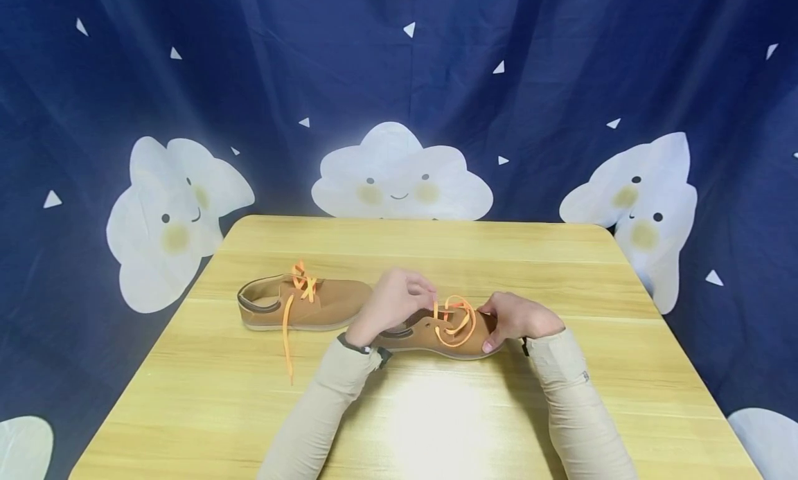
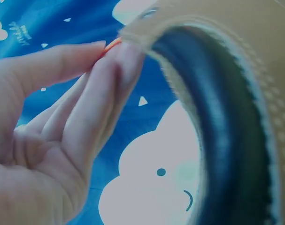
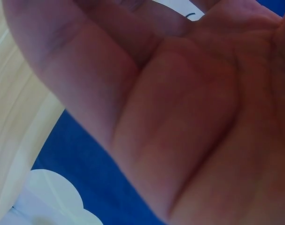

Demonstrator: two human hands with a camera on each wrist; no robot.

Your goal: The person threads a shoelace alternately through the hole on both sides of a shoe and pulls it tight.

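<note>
A brown shoe (image 1: 408,340) with orange laces lies on the table, toe to the right. Between thumb and fingertips, my left hand (image 1: 394,301) pinches an orange shoelace (image 2: 113,45) above the eyelets; the left wrist view shows the pinch beside the dark-lined shoe opening (image 2: 217,103). The rest of the lace curls in a loose loop (image 1: 473,319) over the shoe's front. My right hand (image 1: 520,318) grips the toe, thumb on the near side. In the right wrist view the palm (image 3: 180,108) fills most of the picture and the shoe is out of sight.
A second brown shoe (image 1: 343,301) stands to the left, toe to the right, close behind my left wrist. Its orange lace (image 1: 286,334) crosses at the top and trails onto the wooden table (image 1: 218,397). A blue cloud-print curtain (image 1: 399,71) surrounds the table's back and sides.
</note>
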